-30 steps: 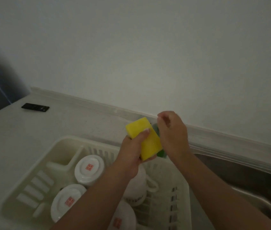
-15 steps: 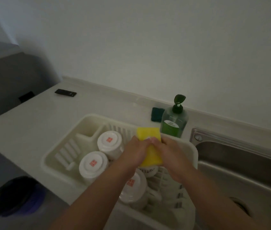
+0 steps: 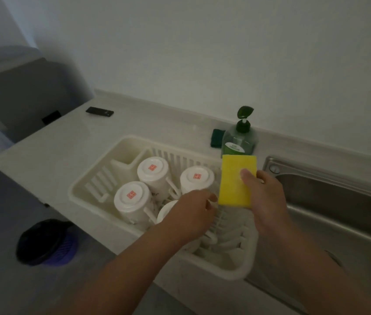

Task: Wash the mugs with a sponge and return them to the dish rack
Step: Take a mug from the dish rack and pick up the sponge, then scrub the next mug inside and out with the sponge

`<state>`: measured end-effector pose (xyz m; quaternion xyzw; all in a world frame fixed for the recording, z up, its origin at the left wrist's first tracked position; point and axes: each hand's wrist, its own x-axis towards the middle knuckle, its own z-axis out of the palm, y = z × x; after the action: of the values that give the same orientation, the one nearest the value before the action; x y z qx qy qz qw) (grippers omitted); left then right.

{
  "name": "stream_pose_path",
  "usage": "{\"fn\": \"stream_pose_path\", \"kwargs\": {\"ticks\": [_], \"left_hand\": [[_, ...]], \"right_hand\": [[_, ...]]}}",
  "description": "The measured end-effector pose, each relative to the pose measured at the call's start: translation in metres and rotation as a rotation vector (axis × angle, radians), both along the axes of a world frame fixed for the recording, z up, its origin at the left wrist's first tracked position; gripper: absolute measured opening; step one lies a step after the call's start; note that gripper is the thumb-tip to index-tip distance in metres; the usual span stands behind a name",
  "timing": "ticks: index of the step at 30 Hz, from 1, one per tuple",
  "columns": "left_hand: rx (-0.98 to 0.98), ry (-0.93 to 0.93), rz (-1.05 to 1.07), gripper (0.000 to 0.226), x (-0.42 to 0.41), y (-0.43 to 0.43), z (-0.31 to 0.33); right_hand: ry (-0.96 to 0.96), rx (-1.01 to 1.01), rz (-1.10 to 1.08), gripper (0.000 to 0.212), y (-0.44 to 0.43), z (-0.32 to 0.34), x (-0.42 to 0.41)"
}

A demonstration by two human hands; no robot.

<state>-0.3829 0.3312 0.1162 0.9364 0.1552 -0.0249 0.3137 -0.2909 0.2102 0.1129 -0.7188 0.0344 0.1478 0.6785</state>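
My right hand [image 3: 267, 201] grips a yellow sponge [image 3: 235, 178], thumb across its face, above the right end of the cream dish rack [image 3: 93, 212]. Three white mugs stand upside down in the rack: one at the back [image 3: 152, 171], one to its right [image 3: 197, 178], one in front [image 3: 132, 197]. My left hand [image 3: 191, 212] reaches down over a fourth mug [image 3: 165, 211], which it mostly hides. Its fingertips curl near the rack's ribs, and whether they hold the mug is hidden.
A green soap pump bottle [image 3: 239, 142] and a dark green pad [image 3: 216, 137] stand behind the rack by the wall. The steel sink [image 3: 339, 201] lies to the right. A black remote [image 3: 99, 111] lies far left on the counter. A dark bin [image 3: 46, 242] sits on the floor.
The sponge passed from my left hand to my right hand. My left hand let go and dropped toward the near mug. The view tilted down and leftward, revealing more of the rack.
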Motion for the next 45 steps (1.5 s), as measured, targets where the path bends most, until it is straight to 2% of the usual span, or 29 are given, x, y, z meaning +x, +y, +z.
{"fn": "stream_pose_path", "kwargs": {"ticks": [3,6,8,13,16,20,23,27,31,35,38,41,45], "left_hand": [[0.338,0.088,-0.325,0.021,0.005,-0.009,-0.007],[0.743,0.273,-0.527,0.031,0.008,-0.016,-0.017],[0.900,0.366,-0.612,0.034,0.011,-0.018,-0.025],[0.964,0.357,-0.697,0.033,0.012,-0.019,-0.033],[0.953,0.289,-0.660,0.029,0.015,-0.012,-0.029],[0.699,0.217,-0.428,0.037,0.016,0.011,-0.013],[0.582,0.171,-0.278,0.046,0.007,0.027,0.003],[0.344,-0.009,-0.052,0.048,-0.003,0.023,0.031],[-0.091,-0.274,0.216,0.042,-0.005,-0.014,0.064],[-0.506,-0.483,0.438,0.042,0.005,-0.068,0.090],[-0.864,-0.533,0.598,0.049,0.022,-0.111,0.100],[-1.224,-0.545,0.681,0.052,0.038,-0.154,0.098],[-1.470,-0.579,0.695,0.047,0.059,-0.208,0.090]], "right_hand": [[-0.070,-0.065,-0.015,0.032,-0.010,0.004,-0.005],[-0.119,-0.083,-0.069,0.022,-0.020,0.008,-0.015],[-0.132,-0.098,-0.116,0.018,-0.027,0.009,-0.022],[-0.149,-0.105,-0.197,0.027,-0.045,0.011,-0.035],[-0.179,-0.117,-0.206,0.027,-0.055,0.013,-0.043],[-0.189,-0.089,-0.197,0.024,-0.061,0.017,-0.048],[-0.167,-0.050,-0.185,0.026,-0.062,0.021,-0.047],[-0.141,0.003,-0.115,0.027,-0.065,0.027,-0.043],[-0.093,0.117,-0.073,0.023,-0.083,0.040,-0.038],[-0.125,0.215,-0.135,0.020,-0.121,0.050,-0.032],[-0.240,0.188,-0.146,0.010,-0.155,0.055,-0.024],[-0.449,0.067,-0.119,0.024,-0.184,0.060,-0.022],[-0.652,-0.017,-0.066,0.043,-0.215,0.058,-0.014]]}}
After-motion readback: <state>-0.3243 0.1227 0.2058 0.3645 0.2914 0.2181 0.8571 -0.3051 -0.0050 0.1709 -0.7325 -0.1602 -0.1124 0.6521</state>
